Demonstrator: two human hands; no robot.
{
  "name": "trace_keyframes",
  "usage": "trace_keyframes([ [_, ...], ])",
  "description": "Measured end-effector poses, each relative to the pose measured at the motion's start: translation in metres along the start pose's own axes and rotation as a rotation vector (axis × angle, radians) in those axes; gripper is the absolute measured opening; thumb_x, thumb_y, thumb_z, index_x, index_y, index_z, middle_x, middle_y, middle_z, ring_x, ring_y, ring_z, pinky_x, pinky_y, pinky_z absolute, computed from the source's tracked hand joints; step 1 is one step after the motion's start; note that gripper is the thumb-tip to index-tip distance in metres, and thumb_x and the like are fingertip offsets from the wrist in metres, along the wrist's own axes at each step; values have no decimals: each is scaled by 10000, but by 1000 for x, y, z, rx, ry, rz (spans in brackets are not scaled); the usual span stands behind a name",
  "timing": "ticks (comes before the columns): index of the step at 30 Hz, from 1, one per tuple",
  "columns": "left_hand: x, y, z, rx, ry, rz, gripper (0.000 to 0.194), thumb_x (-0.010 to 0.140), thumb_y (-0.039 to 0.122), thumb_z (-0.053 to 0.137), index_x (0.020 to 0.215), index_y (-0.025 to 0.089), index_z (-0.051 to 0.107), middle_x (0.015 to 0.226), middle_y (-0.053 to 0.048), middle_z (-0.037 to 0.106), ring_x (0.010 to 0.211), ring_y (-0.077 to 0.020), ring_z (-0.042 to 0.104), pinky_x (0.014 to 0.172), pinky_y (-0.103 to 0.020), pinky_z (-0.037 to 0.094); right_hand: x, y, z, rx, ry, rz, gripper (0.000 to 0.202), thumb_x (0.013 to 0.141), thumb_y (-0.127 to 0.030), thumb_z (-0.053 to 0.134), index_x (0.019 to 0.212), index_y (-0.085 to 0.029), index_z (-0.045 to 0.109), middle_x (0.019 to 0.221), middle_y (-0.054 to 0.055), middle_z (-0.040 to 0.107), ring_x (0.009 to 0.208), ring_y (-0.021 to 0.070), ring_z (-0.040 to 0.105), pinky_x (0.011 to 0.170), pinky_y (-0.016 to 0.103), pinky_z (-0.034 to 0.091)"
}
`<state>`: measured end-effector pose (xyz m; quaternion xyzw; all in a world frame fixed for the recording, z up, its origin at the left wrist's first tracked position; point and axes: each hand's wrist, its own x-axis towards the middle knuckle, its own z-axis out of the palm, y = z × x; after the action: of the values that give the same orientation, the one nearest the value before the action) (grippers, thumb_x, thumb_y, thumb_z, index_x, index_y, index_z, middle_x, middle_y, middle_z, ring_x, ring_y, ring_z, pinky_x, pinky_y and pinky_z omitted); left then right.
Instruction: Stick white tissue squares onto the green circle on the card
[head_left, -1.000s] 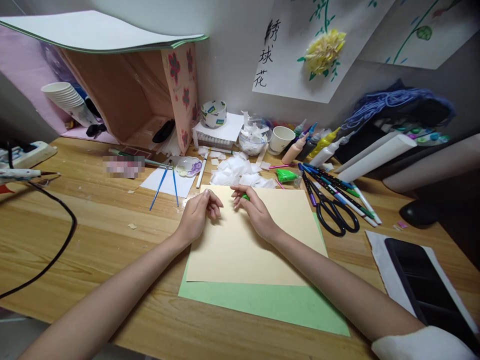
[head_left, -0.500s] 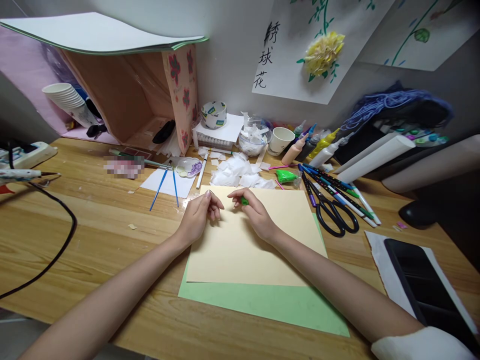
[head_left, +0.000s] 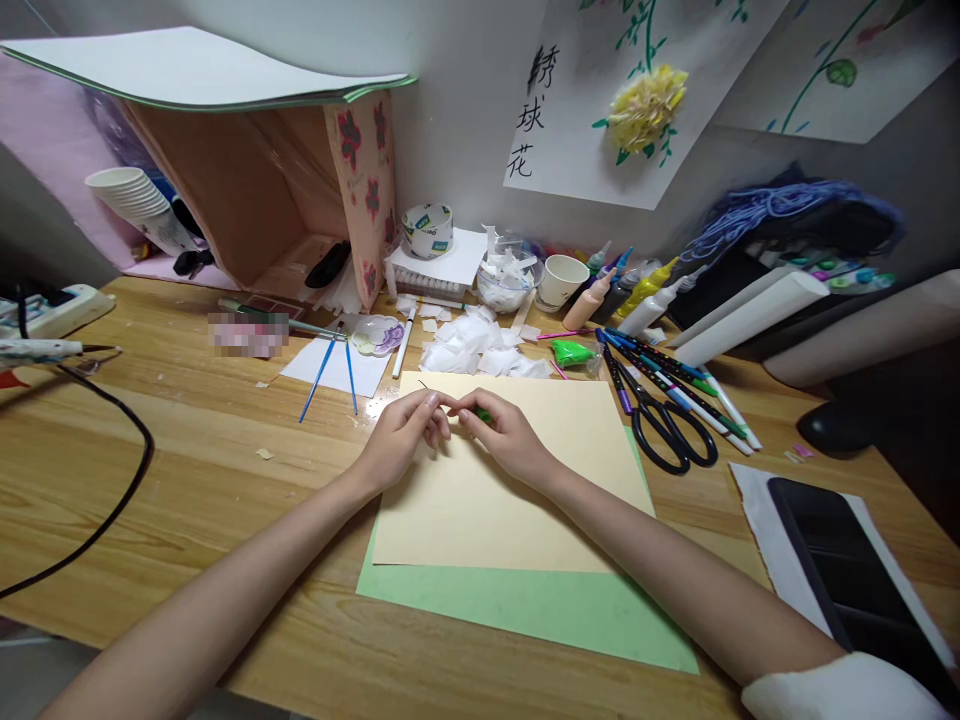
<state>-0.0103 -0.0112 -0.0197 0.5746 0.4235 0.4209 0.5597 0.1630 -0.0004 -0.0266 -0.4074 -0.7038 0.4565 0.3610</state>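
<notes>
My left hand (head_left: pixel 401 435) is closed in a pinch above the top left of a cream sheet (head_left: pixel 495 510); a thin dark tip, like a wire, pokes out beyond its fingers. Meeting it fingertip to fingertip, my right hand (head_left: pixel 506 435) is curled around a small green lump (head_left: pixel 484 412), mostly hidden by the fingers. Under the cream sheet lies a green sheet (head_left: pixel 540 615), showing along the front and right. Behind the hands, a bright green lump of clay (head_left: pixel 572 352) sits in clear wrapping.
Black scissors (head_left: pixel 671 430) and several pens lie at the right, near a black phone-like object (head_left: pixel 847 560). White paper scraps (head_left: pixel 472 340), a paper cup (head_left: pixel 562 282) and paint bottles stand behind. A black cable (head_left: pixel 142 450) curves at the left.
My hands have come together, so their fingertips now meet where there was a gap. The green lump is now more covered by my right fingers.
</notes>
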Motion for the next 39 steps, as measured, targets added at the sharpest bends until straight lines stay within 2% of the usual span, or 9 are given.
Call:
trace_keyframes([
  [10,-2,0,-2,139,-12,44,412,920,428,371,970,135,656,639,-16,587,579,-103,507,584,-231,407,0,0,-1,-4,-14,-1,157,873,-212,455,824,-183,602,803,10,590,752,136,530,693,257,388],
  [16,-6,2,0,255,-56,58,432,931,424,347,992,144,669,625,-15,601,566,-102,504,594,-233,397,0,0,-1,19,61,17,191,861,-226,468,769,-174,627,746,13,599,727,144,557,691,267,411],
  [21,-2,1,1,111,-1,1,414,918,435,373,1048,134,627,656,-12,585,560,-103,527,583,-238,423,0,9,2,117,131,35,246,929,-273,360,1012,-183,573,773,13,579,648,120,533,637,265,452],
  [23,-1,3,4,24,34,-37,387,900,430,415,1039,129,615,702,-18,584,594,-108,549,594,-242,449,-1,10,4,116,177,-20,279,948,-255,311,1144,-196,502,912,45,590,728,128,565,699,293,492],
  [25,-2,5,9,-65,46,-86,361,875,423,462,1021,127,609,789,-38,591,648,-119,564,586,-243,467,-3,8,6,37,193,-131,305,949,-222,313,1226,-219,441,1095,84,566,921,156,587,839,354,498],
  [29,-9,7,23,-162,-66,-163,324,844,390,514,1033,139,589,931,-63,610,785,-149,582,674,-270,491,-8,1,9,-183,90,-412,466,915,-141,363,1363,-251,295,1382,125,395,1302,216,386,1057,460,378],
  [31,-11,7,28,-136,-100,-156,265,824,333,542,999,139,589,943,-59,627,851,-159,578,770,-285,472,-10,0,11,-253,-4,-512,575,891,-100,373,1417,-247,193,1449,132,322,1361,220,302,1083,480,350],
  [34,-12,5,29,-59,-78,-140,146,779,217,547,887,131,594,872,-45,643,854,-168,570,790,-285,451,-10,2,13,-345,-63,-574,682,857,-33,347,1450,-242,82,1478,131,294,1370,207,290,1095,504,327],
  [39,-10,6,23,4,1,-89,120,807,251,523,808,148,585,779,-12,617,748,-136,556,704,-248,448,-9,0,14,-385,-48,-546,748,805,-76,459,1451,-195,100,1495,148,258,1384,231,256,1091,484,340],
])
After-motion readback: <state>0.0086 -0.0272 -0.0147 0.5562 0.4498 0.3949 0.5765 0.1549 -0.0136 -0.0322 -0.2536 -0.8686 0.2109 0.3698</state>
